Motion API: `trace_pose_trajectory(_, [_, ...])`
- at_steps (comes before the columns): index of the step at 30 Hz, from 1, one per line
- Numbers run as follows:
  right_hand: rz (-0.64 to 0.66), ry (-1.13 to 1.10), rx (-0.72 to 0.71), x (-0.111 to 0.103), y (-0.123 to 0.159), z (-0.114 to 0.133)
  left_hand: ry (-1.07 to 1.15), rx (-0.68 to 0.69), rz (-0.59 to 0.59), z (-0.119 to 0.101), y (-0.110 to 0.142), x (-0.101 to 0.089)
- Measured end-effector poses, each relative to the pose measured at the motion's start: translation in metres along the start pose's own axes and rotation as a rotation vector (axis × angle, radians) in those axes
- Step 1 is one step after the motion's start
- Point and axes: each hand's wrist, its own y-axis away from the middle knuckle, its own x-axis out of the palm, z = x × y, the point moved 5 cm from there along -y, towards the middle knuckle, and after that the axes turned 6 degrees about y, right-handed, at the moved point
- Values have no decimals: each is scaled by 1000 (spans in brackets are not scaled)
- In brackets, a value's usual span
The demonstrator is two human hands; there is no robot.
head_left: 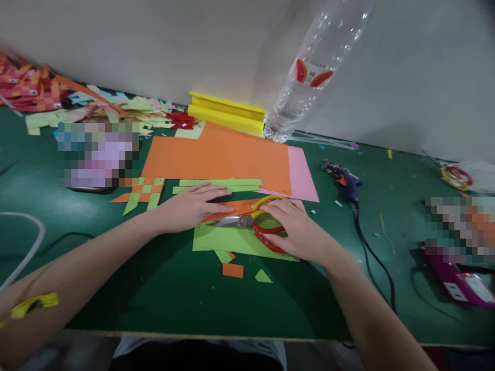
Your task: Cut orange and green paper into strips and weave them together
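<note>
The surface (154,299) was dark green and ran back to a plain grey wall (135,46). At its near edge, the person's dark lap (197,355) showed below.

Along the wall at the left lay a red and orange woven pile (29,87), then a litter of pale scraps (149,108). Next came a folded yellow piece (226,116), and beside it a clear bottle (309,74) with a red-marked label, slanting in the view and cut off at the top. In front of these lay a large orange sheet (216,157), with a pink sheet (305,175) showing at its right.

At mid-surface the right hand (297,226) was closed on the red and yellow handles of the scissors (234,221), whose blades pointed left over an orange strip (240,207) and a green sheet (240,240). The left hand (197,206) lay palm down, thumb and fingers apart, across the orange strip and some green strips (224,183).

Left of that hand lay a checkered weave (145,190), with a blurred-out object (102,159) behind it. Small offcuts (232,270) lay nearer the edge. To the right sat a blue glue gun (348,185) trailing a black cord (371,247), and farther right a magenta device (460,278).
</note>
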Motion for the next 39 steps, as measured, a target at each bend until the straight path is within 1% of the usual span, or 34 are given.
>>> trace_pose_trajectory(3, [8,-29,6,-1,0,-2,-7,-3,5,-1,0,-1])
trace_pose_trajectory(8, [-30,-65,26,-4,0,-8,-38,-18,-26,-7,-4,2])
trace_pose_trajectory(11, [-14,-67,42,-5,1,-13,-45,-36,-100,-13,-9,2])
trace_pose_trajectory(15, [-4,-60,59,-6,3,-19,-5,-9,-255,-12,-7,-9])
trace_pose_trajectory(18, [-3,-56,60,-6,4,-20,97,41,-277,-4,0,-18])
trace_pose_trajectory(20, [-3,-54,59,-6,3,-20,108,88,-233,-1,4,-20])
trace_pose_trajectory(23, [-7,-54,63,-6,4,-19,65,147,-130,-3,5,-14])
trace_pose_trajectory(26, [-4,-49,66,-8,4,-17,33,154,-50,-9,2,-7])
trace_pose_trajectory(29, [1,-43,61,-9,4,-15,24,134,-27,-10,-1,-4])
trace_pose_trajectory(34, [-11,-44,49,-9,1,-12,25,110,-25,-6,0,-2])
trace_pose_trajectory(39, [25,-27,38,-6,0,-16,20,69,12,-2,1,1])
